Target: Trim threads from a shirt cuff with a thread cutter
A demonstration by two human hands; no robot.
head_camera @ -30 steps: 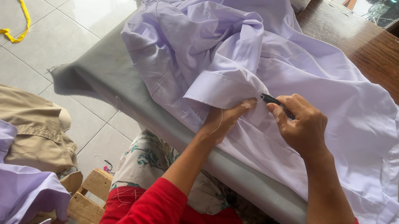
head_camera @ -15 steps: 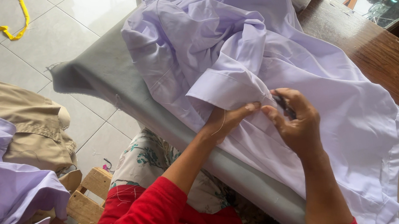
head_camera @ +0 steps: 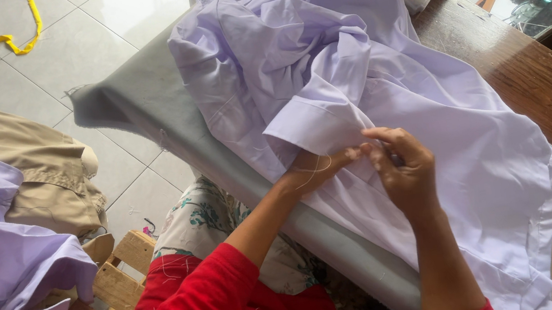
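Pinching one lilac shirt [head_camera: 354, 92], left hand [head_camera: 318, 168] and right hand [head_camera: 406, 168] grip shut

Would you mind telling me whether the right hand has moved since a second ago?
Yes. The right hand has shifted slightly left along the lilac shirt, closing on the left hand at the cuff fold.

A crumpled pale lilac shirt [head_camera: 354, 92] of thin, smooth matt cloth lies over a bench padded in grey felt-like fabric [head_camera: 146, 116], with dark polished wood [head_camera: 520, 82] glossy at the far right. Left, a khaki cotton garment [head_camera: 37, 169] rests by a rough slatted wooden crate [head_camera: 110, 289], above glazed pale floor tiles [head_camera: 89, 30] and a yellow tape [head_camera: 18, 40].
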